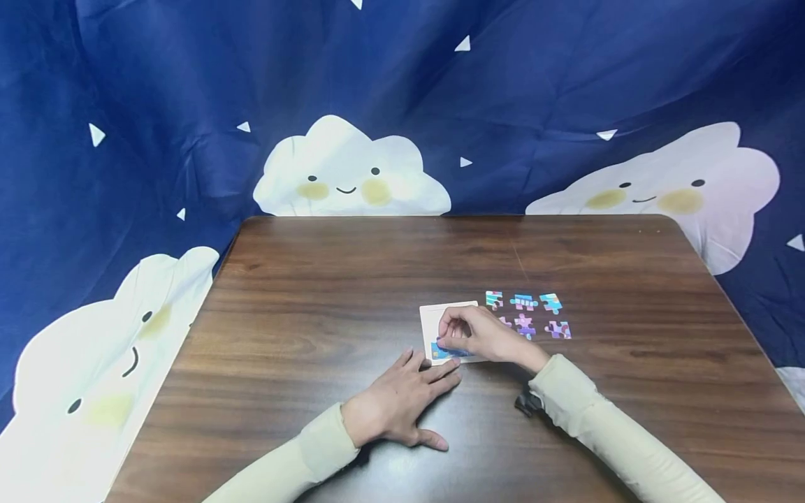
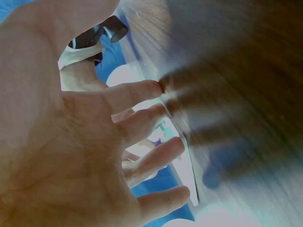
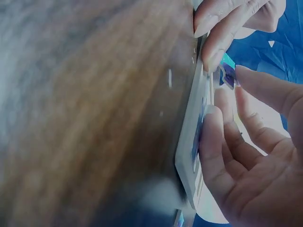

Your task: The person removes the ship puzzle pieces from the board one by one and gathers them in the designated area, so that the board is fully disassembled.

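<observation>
1. Head view: left hand (image 1: 402, 402) flat on table (image 1: 314, 293), palm down, fingers straight and spread, tips touching near edge of white puzzle tray (image 1: 440, 318). Holds nothing.
2. Head view: right hand (image 1: 481, 334) over tray's near right part, fingers curled, pinching a blue puzzle piece (image 1: 448, 351) at tray's near edge. Hands close, just beside each other, not clasped.
3. Head view: tray flat, roughly square, near centre of table, edges approx. parallel to table edges; no clear long axis. Loose pieces (image 1: 525, 314) in two rows just right of tray, flat, colour side up.
4. Left wrist view: left hand (image 2: 94, 156) open, fingers straight, slightly apart, tips at tray edge (image 2: 187, 165). Blurry; contact hard to confirm.
5. Right wrist view: right hand (image 3: 251, 156) w/ thumb pressed on tray (image 3: 189, 146), fingers bent round small purple-blue piece (image 3: 229, 74). Left fingertips (image 3: 215, 42) against tray's far end. Piece's orientation: cannot tell.
</observation>
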`<state>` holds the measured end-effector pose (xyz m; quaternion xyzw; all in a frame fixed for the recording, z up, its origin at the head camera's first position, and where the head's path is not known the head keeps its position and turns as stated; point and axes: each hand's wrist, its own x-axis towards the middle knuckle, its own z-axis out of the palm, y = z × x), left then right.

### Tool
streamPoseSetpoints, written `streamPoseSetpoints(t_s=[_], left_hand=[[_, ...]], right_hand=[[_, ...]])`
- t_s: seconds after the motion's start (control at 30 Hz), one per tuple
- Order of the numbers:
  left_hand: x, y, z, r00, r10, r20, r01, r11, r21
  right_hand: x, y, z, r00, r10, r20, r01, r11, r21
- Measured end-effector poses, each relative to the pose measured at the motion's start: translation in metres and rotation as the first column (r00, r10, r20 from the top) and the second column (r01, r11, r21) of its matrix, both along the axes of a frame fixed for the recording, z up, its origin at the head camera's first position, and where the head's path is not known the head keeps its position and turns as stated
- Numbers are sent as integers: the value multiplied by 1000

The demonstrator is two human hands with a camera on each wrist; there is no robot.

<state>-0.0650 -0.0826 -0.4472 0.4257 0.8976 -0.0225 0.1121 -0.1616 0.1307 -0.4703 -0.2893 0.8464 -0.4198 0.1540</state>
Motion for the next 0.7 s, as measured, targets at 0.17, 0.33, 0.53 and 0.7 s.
streamPoseSetpoints(t_s=[0.17,0.33,0.53,0.7], left_hand=[[0,0,-2,1000,0,-1,0,1000,11],[0,0,-2,1000,10,20,-11,1000,12],[0,1,-1,999,19,42,-20,1000,10],[0,1,-1,999,25,47,-26,1000,10]], right_hand=[[1,-2,-1,1000,-19,19,19,1000,5],[2,0,2,998,-55,41,56,998,-12],[2,11,7,991,-105,80,109,993,-50],[1,26,10,982,-138,130,149,986,-78]])
